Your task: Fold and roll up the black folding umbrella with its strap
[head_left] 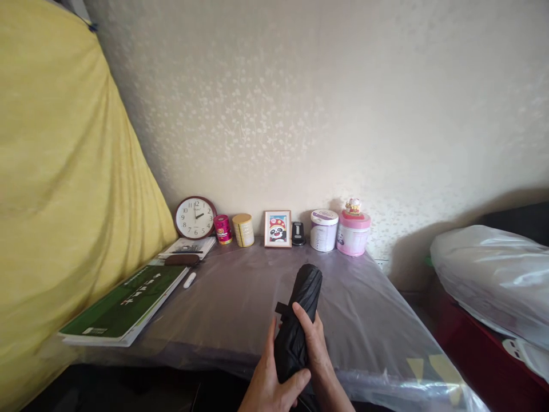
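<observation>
A folded black umbrella (305, 289) is held tilted over the front edge of the table, its far end pointing up and away. My left hand (272, 380) is wrapped round its lower part, with the thumb lying across the near end. Higher up, my right hand (316, 346) grips the umbrella from the right side, thumb on top. A short black strap (282, 309) sticks out on the left, close to the right thumb. The fingers beneath the umbrella are mostly hidden.
Along the wall stand a round clock (195, 218), several tins, including a yellow-lidded one (243, 231), and a framed panda picture (277, 229). Green books (128, 300), a brown case (182, 260) and a small white object (189, 280) lie left. A plastic-covered pile (493, 274) stands right.
</observation>
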The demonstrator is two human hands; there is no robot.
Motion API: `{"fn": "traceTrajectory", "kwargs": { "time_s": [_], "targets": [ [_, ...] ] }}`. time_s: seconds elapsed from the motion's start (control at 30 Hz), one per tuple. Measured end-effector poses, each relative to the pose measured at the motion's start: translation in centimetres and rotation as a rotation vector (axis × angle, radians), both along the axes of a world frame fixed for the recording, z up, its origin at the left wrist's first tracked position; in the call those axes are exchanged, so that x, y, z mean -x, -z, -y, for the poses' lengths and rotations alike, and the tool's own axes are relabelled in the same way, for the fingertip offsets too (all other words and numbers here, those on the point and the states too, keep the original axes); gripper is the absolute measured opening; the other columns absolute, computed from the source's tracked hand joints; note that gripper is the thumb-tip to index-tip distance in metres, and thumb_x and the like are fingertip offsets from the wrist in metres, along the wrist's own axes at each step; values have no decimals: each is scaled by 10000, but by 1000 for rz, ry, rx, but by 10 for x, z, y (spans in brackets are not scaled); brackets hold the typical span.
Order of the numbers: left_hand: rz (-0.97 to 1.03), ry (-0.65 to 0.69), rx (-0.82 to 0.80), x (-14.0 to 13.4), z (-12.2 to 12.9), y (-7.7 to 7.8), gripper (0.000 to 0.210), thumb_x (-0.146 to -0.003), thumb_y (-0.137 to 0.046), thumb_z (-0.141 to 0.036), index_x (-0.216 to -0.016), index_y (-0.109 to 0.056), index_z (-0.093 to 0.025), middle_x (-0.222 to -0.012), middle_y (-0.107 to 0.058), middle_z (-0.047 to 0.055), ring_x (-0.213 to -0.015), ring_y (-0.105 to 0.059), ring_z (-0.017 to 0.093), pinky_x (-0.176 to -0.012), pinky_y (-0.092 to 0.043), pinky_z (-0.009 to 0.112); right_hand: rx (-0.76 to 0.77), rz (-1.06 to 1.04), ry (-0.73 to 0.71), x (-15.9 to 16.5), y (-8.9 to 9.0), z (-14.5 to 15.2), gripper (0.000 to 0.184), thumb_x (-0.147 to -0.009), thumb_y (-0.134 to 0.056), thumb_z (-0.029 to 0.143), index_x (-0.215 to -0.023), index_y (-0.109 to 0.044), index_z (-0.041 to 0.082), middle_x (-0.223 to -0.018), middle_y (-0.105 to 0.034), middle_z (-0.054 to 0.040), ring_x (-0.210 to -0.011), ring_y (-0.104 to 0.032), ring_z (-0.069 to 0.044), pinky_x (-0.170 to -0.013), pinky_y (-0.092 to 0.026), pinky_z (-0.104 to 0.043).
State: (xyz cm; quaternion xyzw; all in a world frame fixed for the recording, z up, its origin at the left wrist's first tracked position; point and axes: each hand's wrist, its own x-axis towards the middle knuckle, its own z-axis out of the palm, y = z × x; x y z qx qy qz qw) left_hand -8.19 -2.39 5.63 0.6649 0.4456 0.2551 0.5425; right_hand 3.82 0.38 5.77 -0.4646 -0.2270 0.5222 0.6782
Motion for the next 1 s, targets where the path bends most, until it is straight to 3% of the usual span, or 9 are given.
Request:
{"fn": "traceTrajectory", "kwargs": {
  "time_s": [0.07,0.13,0.2,0.3,0.4,0.53,0.7,0.83,1.0],
  "targets": [
    [-41,-47,-59,-3,-3,3,860,-790,-494,-373,-1393,105,-245,-1363,-408,165,-867,-649,222,-766,-516,396,-13,105,52,-4,2,-2,555,-631,-705,470,-1067,-558,159,-820,-676,-31,-759,-640,-221,-688,-505,-319],
    [-106,-109,-278,-5,-8,9,774,-781,-500,-317,-1405,-52,-223,-1420,-333,128,-1146,-513,238,-951,-420,379,-42,259,93,-11,7,-6,508,-631,-709,451,-1034,-584,167,-905,-677,-37,-881,-620,-229,-788,-478,-317],
    [-201,-138,-450,-5,-13,14,707,-779,-486,-267,-1395,-141,-229,-1433,-317,81,-1275,-370,214,-1025,-338,335,-56,413,130,-19,14,-10,507,-619,-717,443,-1036,-595,180,-933,-673,-41,-940,-599,-244,-839,-449,-333],
    [-372,-123,-493,-5,-18,17,665,-800,-443,-229,-1395,-150,-268,-1344,-430,59,-1152,-499,189,-925,-406,273,-48,589,238,-27,28,-16,574,-586,-736,444,-1082,-591,193,-951,-658,-55,-962,-579,-267,-860,-429,-365],
    [-563,-95,-494,-7,-22,17,654,-802,-442,-188,-1389,-177,-300,-1256,-492,74,-972,-599,196,-816,-444,265,-81,818,320,-30,41,-19,576,-651,-691,449,-1155,-557,206,-970,-611,-59,-874,-581,-238,-810,-446,-358],
    [-775,-61,-540,-13,-24,24,683,-807,-443,-135,-1385,-147,-349,-1261,-476,92,-873,-633,198,-744,-464,282,-245,1073,141,-31,49,-21,327,-827,-517,384,-1119,-579,250,-951,-555,-41,-777,-575,-165,-745,-466,-292],
    [-921,-40,-555,-16,-24,28,665,-839,-456,-171,-1384,-128,-365,-1276,-462,111,-820,-651,192,-714,-491,292,-427,1103,-45,-41,47,-21,186,-869,-470,304,-974,-609,238,-971,-555,-46,-904,-561,-154,-813,-445,-259],
    [-963,-20,-571,-16,-23,24,700,-838,-473,-169,-1377,-89,-397,-1256,-478,106,-827,-654,194,-709,-503,293,-440,1017,-73,-52,46,-16,136,-865,-489,299,-839,-595,218,-870,-575,-29,-827,-559,-147,-746,-443,-250],
    [-1008,-14,-578,-18,-23,23,672,-846,-478,-182,-1370,-124,-407,-1266,-468,121,-810,-661,193,-689,-512,287,-442,850,-226,-56,42,-10,141,-857,-510,318,-806,-582,207,-799,-541,0,-659,-525,-104,-647,-443,-228]
  ]
}}
